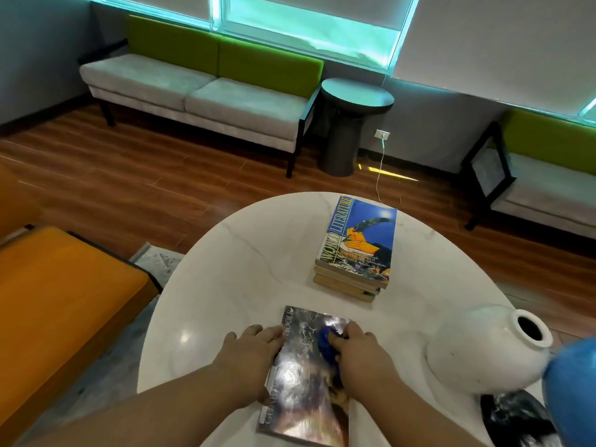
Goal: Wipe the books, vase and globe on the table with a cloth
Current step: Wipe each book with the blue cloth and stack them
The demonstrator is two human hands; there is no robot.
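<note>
A glossy dark-covered book [300,379] lies flat on the white marble table [258,253] right in front of me. My left hand [251,356] rests on its left edge with fingers spread flat. My right hand [361,353] grips a bunched blue cloth [326,345] and presses it on the cover's upper right. A stack of books [356,250] topped by a blue "World Literature" volume sits farther back. A white round vase [487,346] stands at the right. The blue globe [571,388] shows partly at the right edge.
A dark base or plate [512,417] lies below the globe. An orange seat [58,301] stands left of the table, a grey-green sofa [200,88] and a dark round side table [351,124] behind, and another sofa [545,185] at the right.
</note>
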